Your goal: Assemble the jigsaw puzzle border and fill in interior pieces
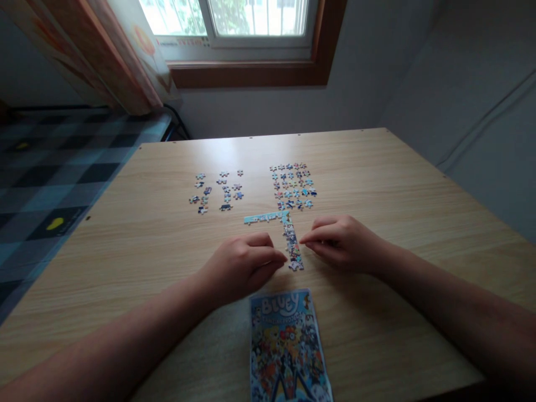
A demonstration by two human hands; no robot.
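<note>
My left hand [245, 262] has its fingers pressed together, the tips at the left edge of a joined strip of jigsaw puzzle pieces [293, 245]. On the strip's other side, my right hand [343, 243] is closed in a pinch, its index fingertip at or very near the right edge. Whether either hand holds a small piece is hidden. The strip runs down towards me and joins a light-blue row of pieces [266, 218] at its top, making a corner. Nearer to me lies a colourful Bluey picture sheet [288, 346], flat on the table.
Loose puzzle pieces [226, 192] lie scattered at the back left of the wooden table [138, 240]. Further right, more pieces [288, 184] sit in rows behind the corner. Beyond the table are a window [255, 22], a curtain [121, 56] and a checked bed cover [84, 139].
</note>
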